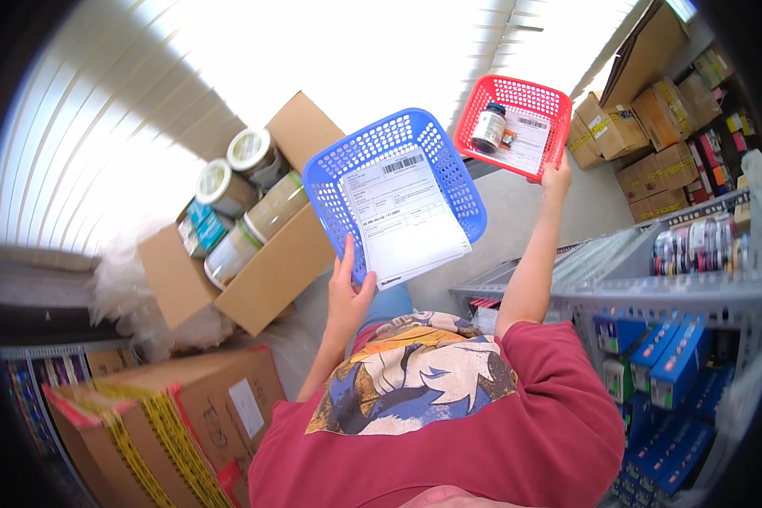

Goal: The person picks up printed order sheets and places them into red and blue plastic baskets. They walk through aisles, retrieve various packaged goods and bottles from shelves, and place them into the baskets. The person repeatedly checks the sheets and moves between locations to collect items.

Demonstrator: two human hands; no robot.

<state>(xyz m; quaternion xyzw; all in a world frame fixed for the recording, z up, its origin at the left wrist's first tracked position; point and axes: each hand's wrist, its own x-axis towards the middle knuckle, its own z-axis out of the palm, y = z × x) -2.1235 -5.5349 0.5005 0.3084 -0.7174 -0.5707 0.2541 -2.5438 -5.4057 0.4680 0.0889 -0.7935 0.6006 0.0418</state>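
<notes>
My left hand grips the near left rim of a blue plastic basket. A printed paper sheet with a barcode lies in that basket and overhangs its near edge. Farther out to the right, my right hand holds the near corner of a smaller red plastic basket. Inside the red one, a dark-capped supplement bottle rests on another printed sheet with a barcode. A small orange and dark item shows beside the bottle. Both baskets are held up, apart from each other.
On the left, an opened cardboard box holds several lidded tubs and teal packs. A large taped carton stands nearer. Grey shelving with blue boxes runs along the right. Stacked cartons stand beyond it.
</notes>
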